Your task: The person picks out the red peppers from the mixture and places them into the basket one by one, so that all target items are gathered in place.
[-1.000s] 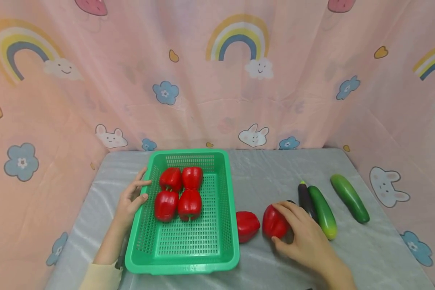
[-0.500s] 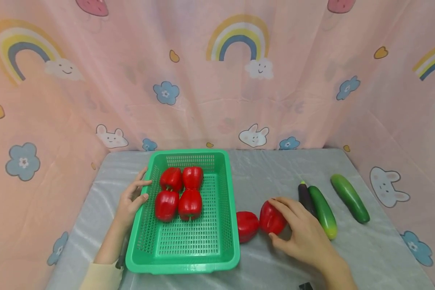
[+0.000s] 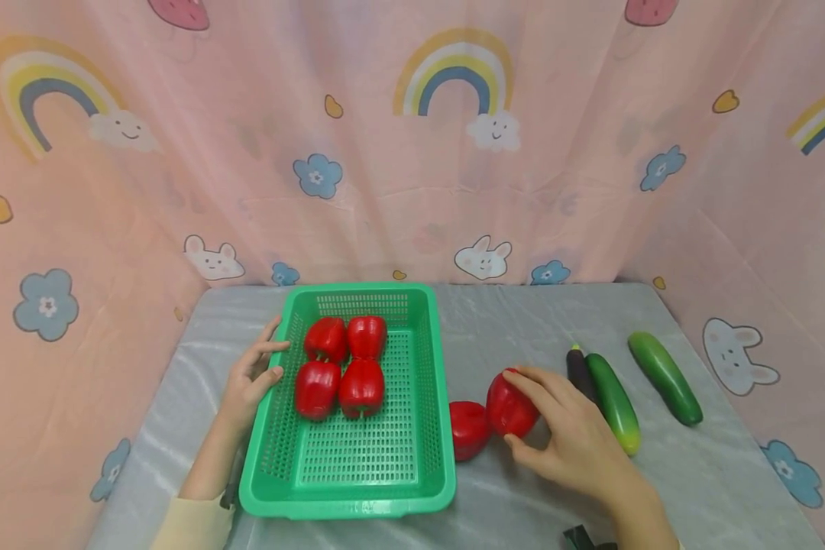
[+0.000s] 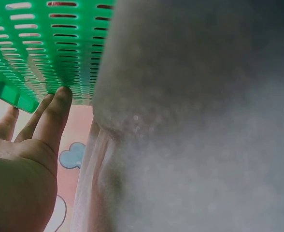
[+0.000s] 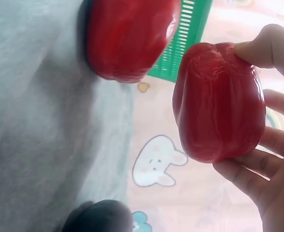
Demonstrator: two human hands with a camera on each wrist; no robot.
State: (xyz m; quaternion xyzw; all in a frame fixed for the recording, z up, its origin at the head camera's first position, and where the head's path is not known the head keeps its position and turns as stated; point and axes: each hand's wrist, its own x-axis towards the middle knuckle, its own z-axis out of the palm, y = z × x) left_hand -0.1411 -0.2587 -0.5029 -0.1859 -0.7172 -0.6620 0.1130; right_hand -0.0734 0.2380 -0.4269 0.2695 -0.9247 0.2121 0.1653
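My right hand (image 3: 571, 435) holds a red bell pepper (image 3: 510, 405) between thumb and fingers. In the right wrist view the held bell pepper (image 5: 219, 104) is raised off the cloth, thumb at one end and fingertips at the other. Another red bell pepper (image 3: 469, 430) lies on the cloth against the right side of a green plastic basket (image 3: 347, 508). Several red bell peppers (image 3: 361, 388) sit inside the basket in two rows. At the basket's left side rests my left hand (image 3: 244, 393); in the left wrist view its extended fingers (image 4: 55, 116) touch the perforated wall.
Right of my right hand lie an eggplant (image 3: 580, 374) and a cucumber (image 3: 613, 405) side by side. A second cucumber (image 3: 663, 378) lies farther right. Grey cloth (image 3: 502, 321) covers the table, and a pink patterned curtain (image 3: 371, 221) stands behind it.
The right hand has lifted the bell pepper slightly and carried it left towards the basket, past the edge of the one on the cloth. The left hand and basket stay put.
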